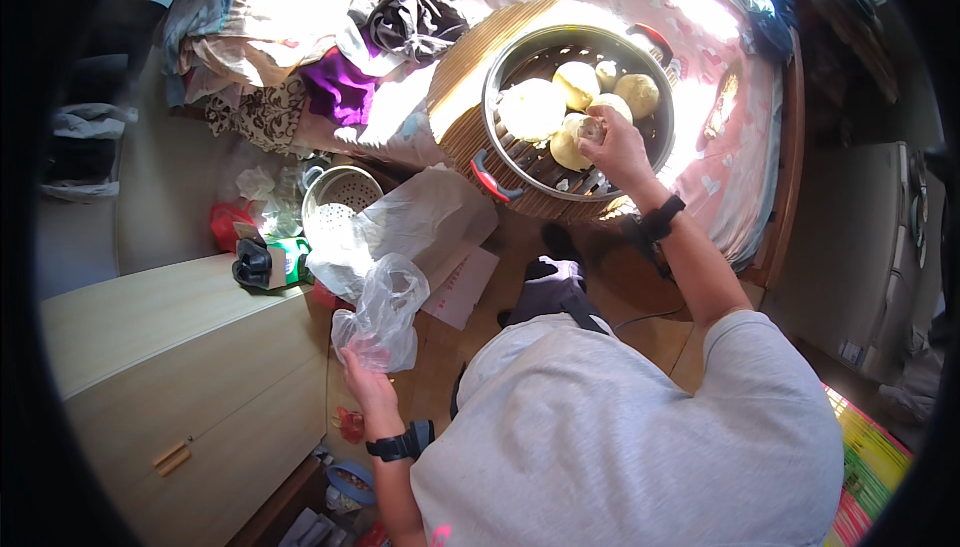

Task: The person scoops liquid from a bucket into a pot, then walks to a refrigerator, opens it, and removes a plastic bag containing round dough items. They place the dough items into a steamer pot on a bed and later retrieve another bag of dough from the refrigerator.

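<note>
A wide round metal pan (pixel 491 115) with red-and-black handles stands on a round slatted mat (pixel 457 66) on the bed. Several pale buns lie inside, one of them large (pixel 532 109). My right hand (pixel 619 145) reaches into the pan from the right, its fingers closed on a small roundish piece (pixel 590 129) at the top of a pale bun (pixel 568 151); whether the piece is part of that bun, I cannot tell. Low on the left, my left hand (pixel 371 389) holds a clear plastic bag (pixel 390 307), whose crumpled film covers the fingertips.
A perforated metal pot (pixel 345 190) stands left of the mat, beside a large white paper or plastic sheet (pixel 427 220). Piled clothes (pixel 337 85) cover the bed's left side. A wooden cabinet (pixel 195 337) is at lower left, with a green-and-white box (pixel 292 258) at its corner.
</note>
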Available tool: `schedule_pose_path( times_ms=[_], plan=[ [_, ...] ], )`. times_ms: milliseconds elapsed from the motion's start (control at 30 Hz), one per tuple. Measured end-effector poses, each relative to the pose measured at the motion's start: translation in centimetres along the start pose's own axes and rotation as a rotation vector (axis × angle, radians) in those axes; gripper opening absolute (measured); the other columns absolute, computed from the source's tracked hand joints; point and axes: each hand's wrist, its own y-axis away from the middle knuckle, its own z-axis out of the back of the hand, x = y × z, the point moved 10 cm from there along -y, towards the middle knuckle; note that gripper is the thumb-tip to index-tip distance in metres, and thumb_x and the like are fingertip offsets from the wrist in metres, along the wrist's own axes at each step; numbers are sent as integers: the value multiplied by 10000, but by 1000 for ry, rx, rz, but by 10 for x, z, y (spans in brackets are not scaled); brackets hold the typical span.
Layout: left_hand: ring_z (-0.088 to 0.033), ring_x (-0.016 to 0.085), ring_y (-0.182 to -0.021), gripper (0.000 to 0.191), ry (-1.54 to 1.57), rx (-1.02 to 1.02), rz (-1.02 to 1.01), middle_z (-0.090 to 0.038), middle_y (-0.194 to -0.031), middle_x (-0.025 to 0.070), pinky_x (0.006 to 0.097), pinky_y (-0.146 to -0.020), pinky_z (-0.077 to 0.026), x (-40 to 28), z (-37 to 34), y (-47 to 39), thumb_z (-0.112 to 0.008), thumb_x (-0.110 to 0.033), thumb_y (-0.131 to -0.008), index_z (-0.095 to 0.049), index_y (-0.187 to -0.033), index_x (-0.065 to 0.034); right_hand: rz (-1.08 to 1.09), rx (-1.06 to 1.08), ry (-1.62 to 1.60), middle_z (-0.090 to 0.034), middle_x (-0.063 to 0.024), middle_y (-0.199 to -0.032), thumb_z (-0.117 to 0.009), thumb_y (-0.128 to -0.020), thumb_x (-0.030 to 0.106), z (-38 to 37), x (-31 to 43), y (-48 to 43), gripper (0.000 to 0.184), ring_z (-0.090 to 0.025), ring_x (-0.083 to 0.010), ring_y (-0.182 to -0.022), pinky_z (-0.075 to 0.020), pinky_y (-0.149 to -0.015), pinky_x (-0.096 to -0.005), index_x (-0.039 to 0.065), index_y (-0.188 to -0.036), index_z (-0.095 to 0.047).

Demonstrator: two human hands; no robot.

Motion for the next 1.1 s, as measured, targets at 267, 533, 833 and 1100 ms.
schedule_pose_path(
  times_ms=[267, 533, 833, 1100],
  plan=[
    [-590, 230, -1043, 491, 10, -94, 13, -608, -1188, 101, 393, -825, -500, -7, -5, 20, -448, -463, -1010, -538, -1265, -54, 101, -66, 158, -597, -164, -1144, -723, -785, 138, 3, 2, -11, 490, -639, -336, -989, -517, -865, -403, 49, -1232, -544],
    [-607, 231, -977, 475, 35, -178, 14, -621, -1149, 106, 384, -776, -516, -2, -29, 45, -478, -457, -998, -553, -1243, -58, 22, 11, -98, -633, -121, -972, -697, -805, 32, 29, -26, 4, 288, -660, -234, -828, -542, -743, -321, 11, -1086, -639],
    [-630, 189, -893, 288, 144, -162, -13, -645, -1053, 65, 366, -724, -537, -12, -53, 36, -568, -288, -984, -602, -1164, -66, 33, 11, -153, -620, -38, -881, -634, -873, -3, 65, -33, 13, 165, -597, -107, -743, -500, -692, -238, 2, -1037, -645],
    [-632, 197, -878, 184, 270, -186, -160, -652, -1029, 61, 361, -713, -537, -60, -13, -18, -571, -146, -968, -608, -1119, -48, 36, -100, -134, -646, -35, -923, -626, -900, 22, 80, -38, 34, 165, -617, -97, -811, -512, -757, -235, 9, -1062, -652]
  ],
)
